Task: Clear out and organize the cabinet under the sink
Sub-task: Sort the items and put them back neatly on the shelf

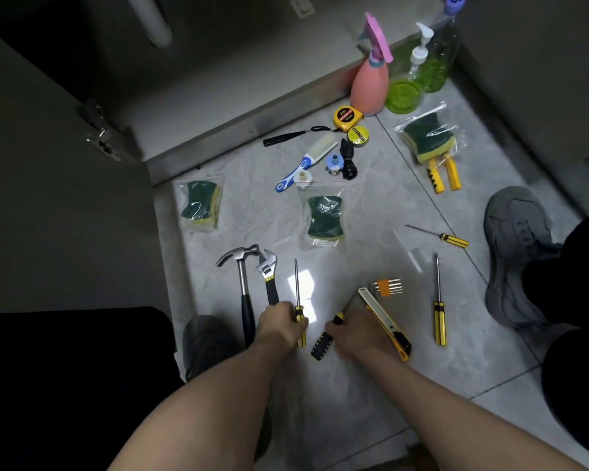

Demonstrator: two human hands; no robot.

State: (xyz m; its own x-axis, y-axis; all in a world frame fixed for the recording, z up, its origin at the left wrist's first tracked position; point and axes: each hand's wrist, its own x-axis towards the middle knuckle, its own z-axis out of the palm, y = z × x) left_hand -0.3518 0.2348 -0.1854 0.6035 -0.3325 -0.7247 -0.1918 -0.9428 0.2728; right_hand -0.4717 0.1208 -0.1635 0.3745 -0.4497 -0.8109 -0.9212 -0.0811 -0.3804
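On the grey floor tiles in front of the open cabinet [218, 73], tools lie in a row. My left hand [281, 322] grips the yellow-black handle of a long screwdriver [296, 287] lying beside an adjustable wrench [268, 270] and a claw hammer [244, 283]. My right hand [354, 331] holds a black-yellow handled tool [322, 346] whose tip is hidden under the fingers. A yellow utility knife [386, 321] lies just right of that hand, touching it.
A hex key set [386, 287], two more screwdrivers [439, 300] [439, 235], three bagged sponges [324, 217] [200, 205] [427, 137], pliers [444, 173], a brush [306, 163], a tape measure [344, 117] and spray and soap bottles [371, 79] lie around. My shoes [514, 246] flank the tools.
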